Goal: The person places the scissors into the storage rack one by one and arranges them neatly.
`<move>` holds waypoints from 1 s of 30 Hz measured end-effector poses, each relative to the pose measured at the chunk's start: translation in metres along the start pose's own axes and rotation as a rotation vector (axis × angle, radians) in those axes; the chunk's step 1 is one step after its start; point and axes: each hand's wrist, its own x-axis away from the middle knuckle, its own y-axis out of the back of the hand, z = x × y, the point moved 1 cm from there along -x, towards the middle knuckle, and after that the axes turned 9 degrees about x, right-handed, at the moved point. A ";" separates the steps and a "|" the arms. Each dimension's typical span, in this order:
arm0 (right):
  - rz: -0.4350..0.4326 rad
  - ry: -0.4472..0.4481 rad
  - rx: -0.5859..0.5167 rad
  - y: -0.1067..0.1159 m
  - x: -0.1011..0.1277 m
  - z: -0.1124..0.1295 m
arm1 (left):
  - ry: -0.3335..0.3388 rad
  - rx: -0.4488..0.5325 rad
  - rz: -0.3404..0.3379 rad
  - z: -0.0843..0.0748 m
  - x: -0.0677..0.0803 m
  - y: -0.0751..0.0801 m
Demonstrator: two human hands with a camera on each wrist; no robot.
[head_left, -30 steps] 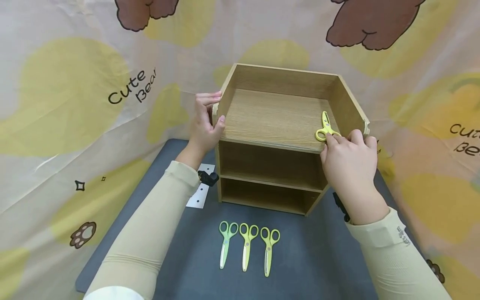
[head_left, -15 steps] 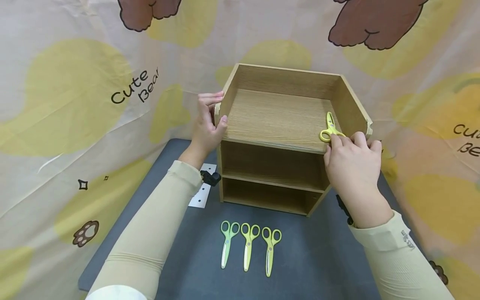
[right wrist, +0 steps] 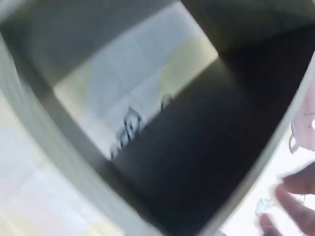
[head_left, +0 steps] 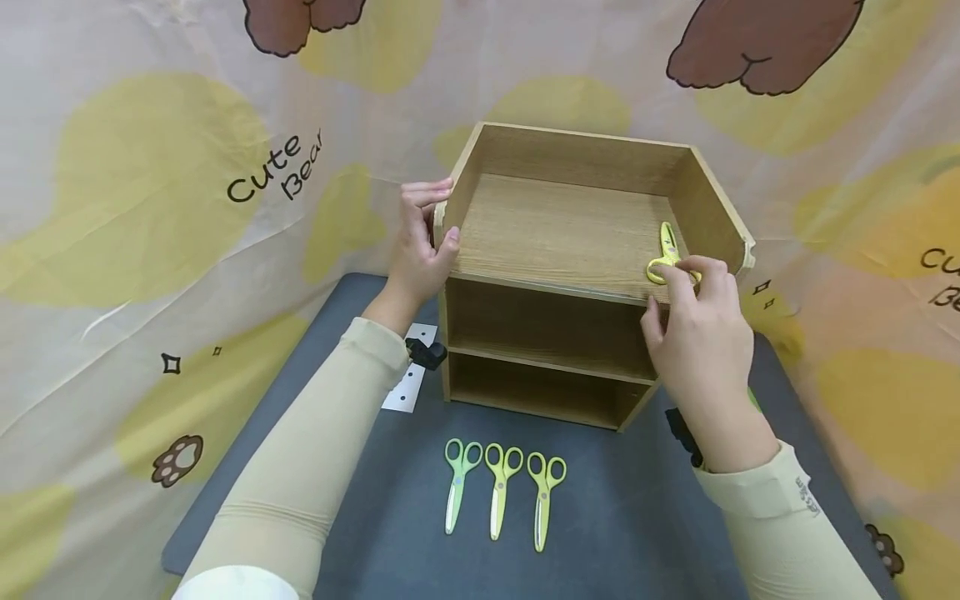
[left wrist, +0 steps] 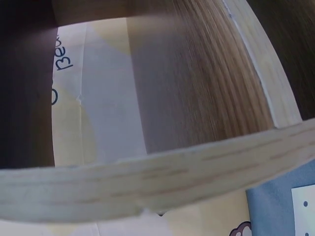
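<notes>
A wooden shelf unit (head_left: 551, 287) stands on the table with its top compartment uncovered. My left hand (head_left: 422, 246) grips its left side panel, thumb on the inner face and fingers outside. Yellow scissors (head_left: 668, 240) lie on the top board near the right panel, blades pointing to the back. Over their handle loops hovers my right hand (head_left: 705, 337), thumb apart from the fingers; whether a fingertip still touches a loop is hard to tell. In the right wrist view its blurred fingers (right wrist: 298, 194) are spread beside the panel. The left wrist view shows only the unit's wood (left wrist: 206, 157).
Three more scissors lie in a row before the unit: green (head_left: 456, 485), yellow (head_left: 498, 490) and yellow (head_left: 542, 500). A white card with black dots (head_left: 405, 388) lies left of the unit on the dark grey table (head_left: 420, 550). A printed cloth (head_left: 187, 225) hangs behind.
My right hand's fingers have loosened and drawn back from the yellow scissors, which stay on the top board. The left hand keeps its grip on the panel. The head view has shifted slightly.
</notes>
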 end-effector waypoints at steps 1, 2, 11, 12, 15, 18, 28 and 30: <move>-0.026 0.019 -0.040 -0.003 0.006 0.003 | 0.002 -0.001 0.002 0.000 -0.001 0.000; -0.029 0.037 -0.076 -0.007 0.013 0.007 | 0.002 -0.001 0.005 -0.001 -0.001 -0.001; 0.532 0.041 -0.253 -0.070 0.106 0.050 | -0.006 -0.001 -0.019 -0.001 -0.003 -0.003; 0.615 0.035 -0.257 -0.078 0.118 0.054 | -0.006 -0.003 -0.017 -0.001 -0.003 -0.003; 0.829 0.003 -0.255 -0.096 0.150 0.059 | -0.008 -0.016 -0.004 0.000 -0.002 -0.003; 0.938 -0.029 -0.257 -0.108 0.173 0.062 | -0.023 -0.024 0.014 0.000 -0.002 -0.004; 0.913 -0.083 -0.209 -0.113 0.201 0.067 | -0.044 -0.024 0.015 -0.001 -0.004 -0.003; 0.941 -0.124 -0.207 -0.113 0.203 0.066 | -0.030 -0.025 0.030 -0.002 -0.003 -0.001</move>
